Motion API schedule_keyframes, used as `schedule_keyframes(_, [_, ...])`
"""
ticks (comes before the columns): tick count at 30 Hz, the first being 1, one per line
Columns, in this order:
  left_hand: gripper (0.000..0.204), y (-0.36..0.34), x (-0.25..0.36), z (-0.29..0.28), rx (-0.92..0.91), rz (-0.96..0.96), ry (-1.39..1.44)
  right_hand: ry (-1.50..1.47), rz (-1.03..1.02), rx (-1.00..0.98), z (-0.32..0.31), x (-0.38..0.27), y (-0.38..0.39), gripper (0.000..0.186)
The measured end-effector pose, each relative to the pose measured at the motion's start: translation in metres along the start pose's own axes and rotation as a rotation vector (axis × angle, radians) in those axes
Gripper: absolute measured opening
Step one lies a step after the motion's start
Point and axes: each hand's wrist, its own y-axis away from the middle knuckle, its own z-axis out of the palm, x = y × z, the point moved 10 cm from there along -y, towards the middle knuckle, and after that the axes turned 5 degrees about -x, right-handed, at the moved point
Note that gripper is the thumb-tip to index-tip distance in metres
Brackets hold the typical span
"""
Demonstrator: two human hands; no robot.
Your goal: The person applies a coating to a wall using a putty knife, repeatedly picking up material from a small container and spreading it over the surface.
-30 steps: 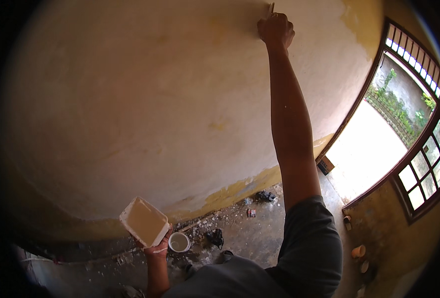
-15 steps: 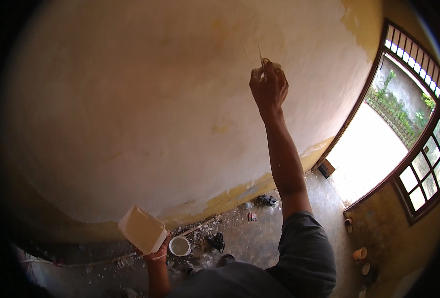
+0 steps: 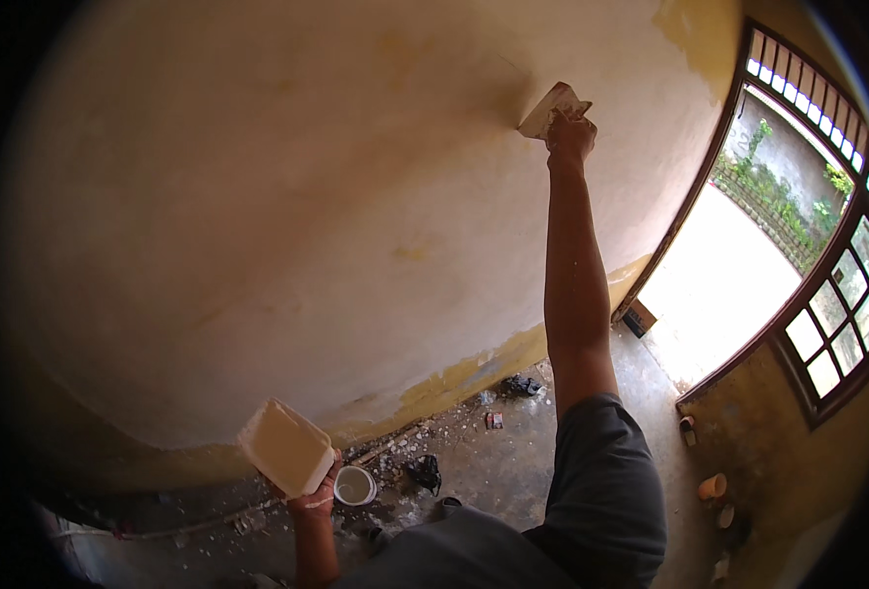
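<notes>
My right hand [image 3: 576,139], arm stretched far up, is closed on a putty knife [image 3: 548,111]. Its wide, pale-smeared blade has one edge at the wall [image 3: 287,206], which is coated off-white with yellowish patches. Low on the left, my left hand [image 3: 315,499] is closed around the lower right side of a pale rectangular tray [image 3: 285,450]. The tray's face is smooth and beige; whether that is filler inside it, I cannot tell. White smears mark this hand at the wrist, and its fingers are partly hidden by the tray.
Beneath my left hand's side stands a white bucket [image 3: 355,485] on the grey floor. A black plastic bag [image 3: 423,473], a small red-and-white packet [image 3: 493,420] and scattered crumbs lie along the wall's foot. To the right are a bright doorway [image 3: 724,285], a cardboard box [image 3: 639,318] and an orange cup [image 3: 712,487].
My right hand has moved slightly right and turned, so the blade, edge-on before, now shows its broad face. My left hand and the tray have barely shifted; the view has tilted a little.
</notes>
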Motion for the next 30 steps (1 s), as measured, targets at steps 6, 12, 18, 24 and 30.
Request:
schedule_keyframes(6, [0.076, 0.002, 0.004, -0.006, -0.026, 0.008, 0.008, 0.121, -0.207, -0.051, 0.034, -0.076, 0.024, 0.03])
schedule_keyframes(12, [0.071, -0.001, -0.004, 0.002, -0.058, 0.004, 0.006, 0.119, -0.777, 0.028, 0.037, -0.078, 0.067, 0.024])
schedule_keyframes(18, [0.067, 0.0, 0.001, 0.002, -0.034, 0.016, -0.002, 0.097, -0.685, 0.029, 0.015, -0.047, 0.075, 0.017])
schedule_keyframes(24, [0.067, 0.005, 0.006, -0.007, 0.101, 0.03, 0.017, 0.124, -0.763, -0.208, 0.05, -0.071, 0.112, 0.021])
schedule_keyframes(30, [0.071, 0.001, 0.007, -0.013, -0.052, 0.047, -0.023, 0.114, -0.716, 0.265, 0.003, -0.077, 0.087, 0.022])
